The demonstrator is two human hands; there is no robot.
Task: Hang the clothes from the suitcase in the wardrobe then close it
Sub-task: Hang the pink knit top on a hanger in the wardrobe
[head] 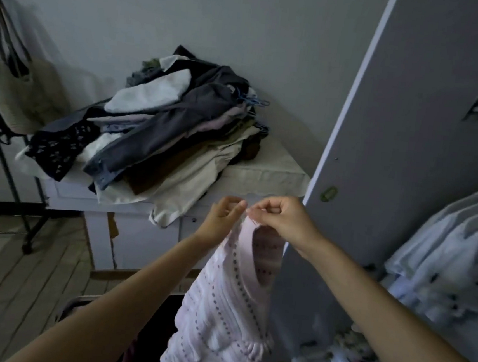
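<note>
Pink top [225,311] — both hands pinching its shoulder edge.

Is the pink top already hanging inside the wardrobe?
No, both hands hold the pink top up outside the wardrobe door.

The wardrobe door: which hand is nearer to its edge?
Right. The right hand pinches the pink top right beside the wardrobe door edge; the left hand pinches it farther left.
</note>
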